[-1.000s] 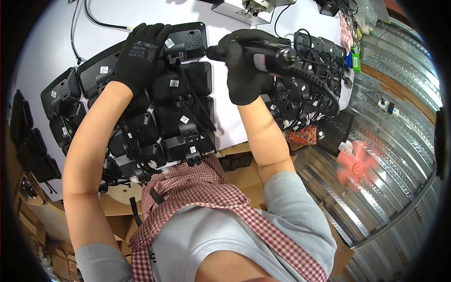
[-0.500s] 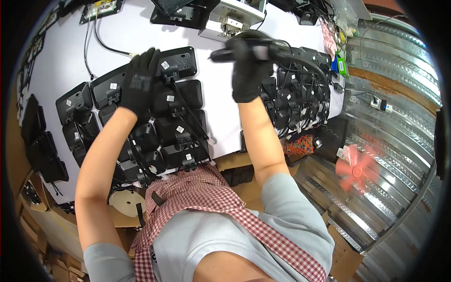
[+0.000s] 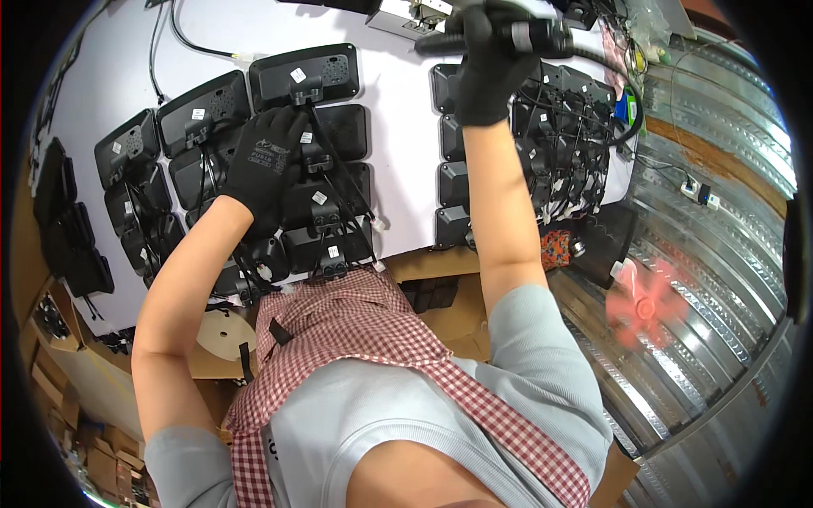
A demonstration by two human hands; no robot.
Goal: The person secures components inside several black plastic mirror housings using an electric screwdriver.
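Holding the black, corded, cylinder-shaped hand tool [image 3: 540, 35] well is the first matter: it is above the white surface [image 3: 400, 135], at the upper right, and the grip of the right hand [image 3: 491, 76], gloved in black, is closed around it. In my judgement, the tool's narrow end should meet its work straight, not slanted, and its thick black cable [image 3: 632, 110] should hang clear of other things. The left hand [image 3: 264, 161], gloved alike, lies over the black rectangular plastic units [image 3: 351, 131] with white labels [image 3: 298, 74]; steady, light pressure would keep them from sliding. Whether its grip pinches anything, I cannot tell, because the palm side is hidden. The tool's tip is blurred, and the right fingers cover its middle. Farther away, the silver-grey metal box [image 3: 394, 19] is cut off by the upper edge.
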